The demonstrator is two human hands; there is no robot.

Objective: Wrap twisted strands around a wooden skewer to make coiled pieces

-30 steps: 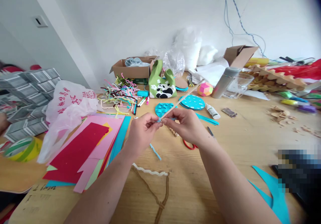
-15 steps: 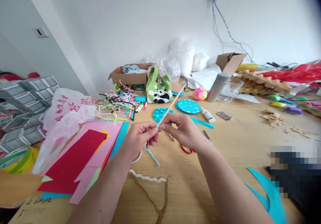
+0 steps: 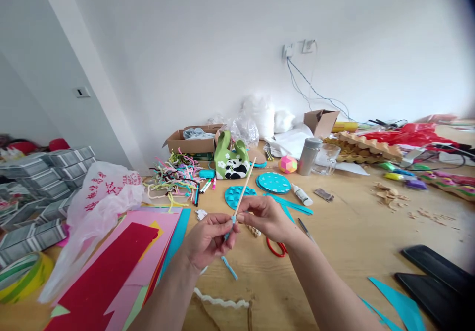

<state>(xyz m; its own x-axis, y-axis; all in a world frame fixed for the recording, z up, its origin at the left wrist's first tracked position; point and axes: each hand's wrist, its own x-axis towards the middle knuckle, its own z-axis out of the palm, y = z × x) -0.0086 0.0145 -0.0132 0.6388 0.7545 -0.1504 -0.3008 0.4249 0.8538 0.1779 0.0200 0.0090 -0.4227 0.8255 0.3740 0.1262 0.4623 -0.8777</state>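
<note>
Toward the left edge of the table (image 3: 334, 252), the red sheet (image 3: 111, 261) lies unmoved. My left hand (image 3: 204, 239) pinches the blue strip (image 3: 227, 235), thumb against fingertips; its tail now hangs below them, where a second ago it stuck out rightward. The pale stick (image 3: 244, 190) stands steeper than then, above mid-table, blue round its foot. My right hand (image 3: 265, 217) nips that foot, thumb and forefinger closed.

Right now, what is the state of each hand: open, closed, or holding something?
Left hand: closed, holding the thin stick at its lower end, with the blue strip.
Right hand: closed, pinching near that end; exactly what cannot be told.
</note>
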